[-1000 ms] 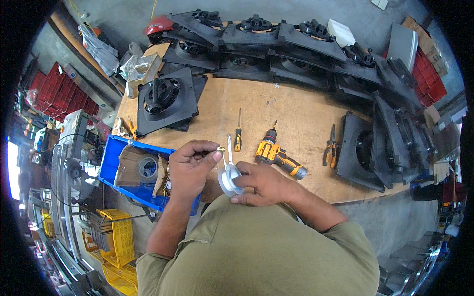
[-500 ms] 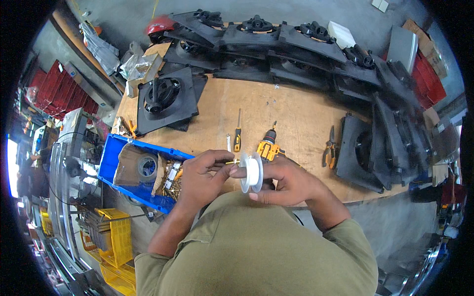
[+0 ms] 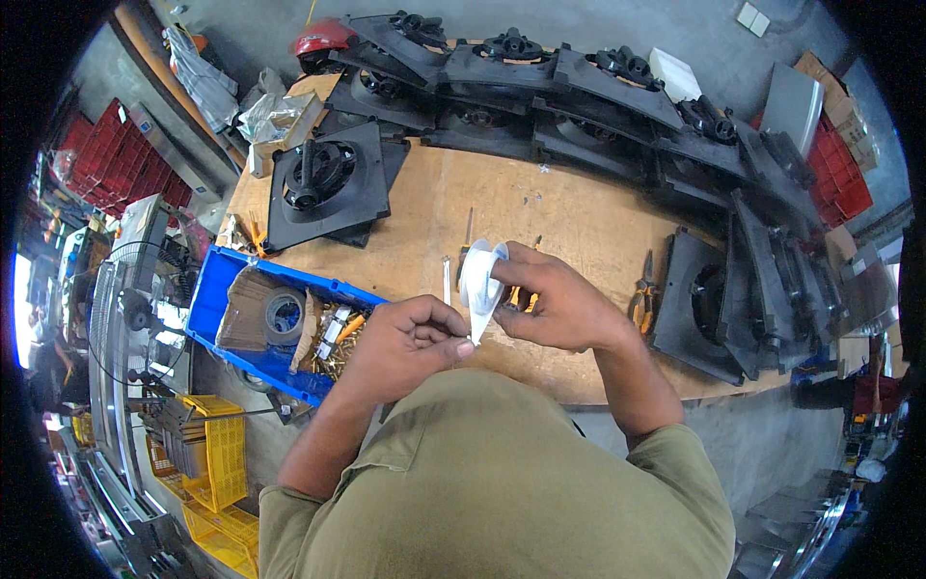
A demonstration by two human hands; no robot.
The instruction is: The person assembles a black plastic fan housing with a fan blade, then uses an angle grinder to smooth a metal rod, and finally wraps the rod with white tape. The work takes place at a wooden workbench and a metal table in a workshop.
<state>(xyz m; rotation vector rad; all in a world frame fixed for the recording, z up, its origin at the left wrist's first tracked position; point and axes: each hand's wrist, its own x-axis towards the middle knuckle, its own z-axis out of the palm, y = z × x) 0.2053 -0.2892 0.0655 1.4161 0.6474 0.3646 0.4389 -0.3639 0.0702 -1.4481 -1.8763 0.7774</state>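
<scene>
My right hand (image 3: pixel 555 297) grips a spool of white thread seal tape (image 3: pixel 476 278), its thumb and fingers on the clear flange. A strip runs down from the spool and narrows to a point at the fingertips of my left hand (image 3: pixel 417 340). These fingers are pinched together over the tape's end and a small brass-coloured fitting, which they now mostly hide. Behind my right hand, the yellow power drill (image 3: pixel 522 297) is partly covered. A screwdriver (image 3: pixel 468 236) and a slim silver spanner (image 3: pixel 447 280) lie just beyond my hands.
At my left stands a blue bin (image 3: pixel 217 318) with brass pieces, a cardboard box and a tape roll. Orange-handled pliers (image 3: pixel 642 307) lie at the right. Black fan panels (image 3: pixel 482 130) line the table's back and right side; another panel (image 3: pixel 328 183) rests at the left.
The spool has tilted and shifted slightly up and left, and a strip of tape now stretches down from it. My left hand has dropped a little; the brass-coloured fitting is now mostly hidden.
</scene>
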